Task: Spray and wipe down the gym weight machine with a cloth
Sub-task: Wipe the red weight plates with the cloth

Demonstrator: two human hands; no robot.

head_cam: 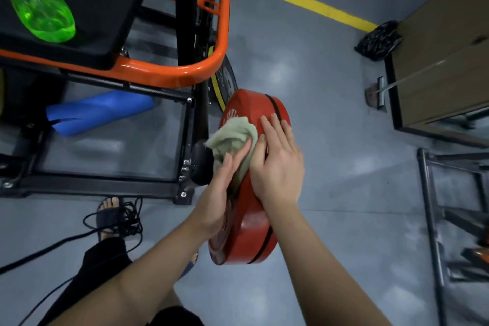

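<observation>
Two red weight plates stand on edge, loaded on the orange-and-black weight machine. A pale green cloth is bunched against the inner face of the plates. My left hand presses the cloth against that face with straight fingers. My right hand lies flat on top of the plates' rim, fingers spread and straight. A green spray bottle lies on the machine's black seat pad at the upper left, away from both hands.
A blue foam roll lies inside the machine's base frame. Black cable is tangled by my sandalled foot. A wooden cabinet stands at right, with a metal rack below it. Yellow lines mark the grey floor.
</observation>
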